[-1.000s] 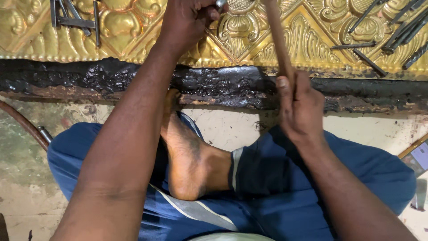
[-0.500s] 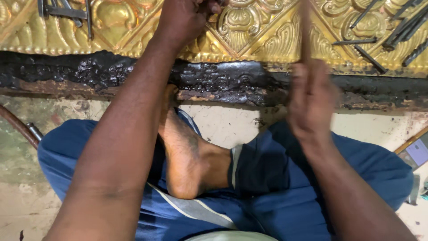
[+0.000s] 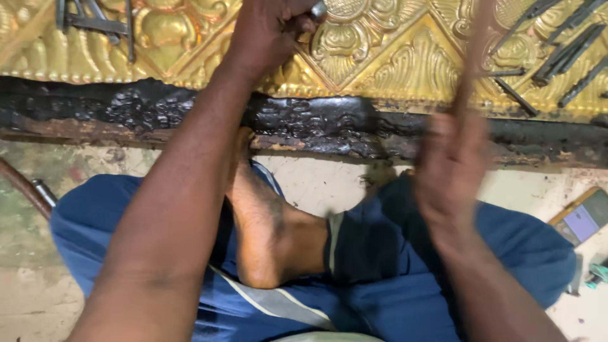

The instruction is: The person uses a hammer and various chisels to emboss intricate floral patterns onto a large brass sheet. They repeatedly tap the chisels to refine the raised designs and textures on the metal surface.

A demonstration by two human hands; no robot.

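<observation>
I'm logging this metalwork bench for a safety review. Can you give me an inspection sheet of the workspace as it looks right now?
Surface: worn pale floor, stained; person sits cross-legged, bare foot up.
Job's things: gold embossed metal sheet bedded on black pitch; metal punch; wooden handle, motion-blurred.
Clutter: loose dark metal punches right, more upper left on the sheet; flat device on the floor.
Hands: left hand grips the punch; right hand holds the handle.
Cables: dark rod or hose at left, cannot tell which.
Surroundings: nothing seen.
</observation>
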